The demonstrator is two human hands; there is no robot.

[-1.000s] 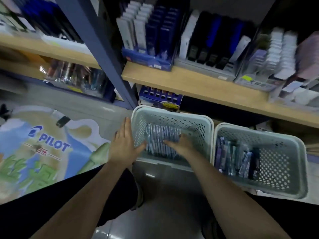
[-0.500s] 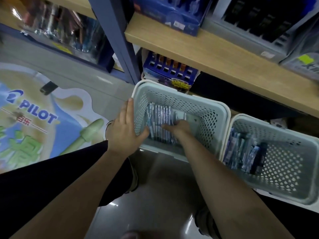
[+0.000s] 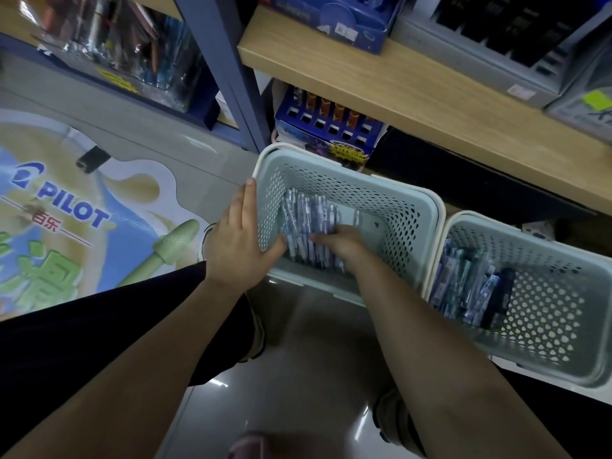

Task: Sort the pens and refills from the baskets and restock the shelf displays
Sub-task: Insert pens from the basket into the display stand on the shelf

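A glossy tiled floor (image 3: 298, 376) carries a printed PILOT floor graphic (image 3: 66, 207) and, under the wooden shelf (image 3: 430, 104), two perforated pale-green plastic baskets. The left basket (image 3: 414, 210) holds slim wrapped pens (image 3: 304, 220); the right basket (image 3: 563, 369) holds packaged refills (image 3: 463, 286). The left hand (image 3: 236, 240) lies flat, its grip released, against the left basket's side wall; the right hand (image 3: 341, 243) reaches inside, fingers curled onto the pens

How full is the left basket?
Partly full: pens cover the left of the left basket's floor; the right is bare.
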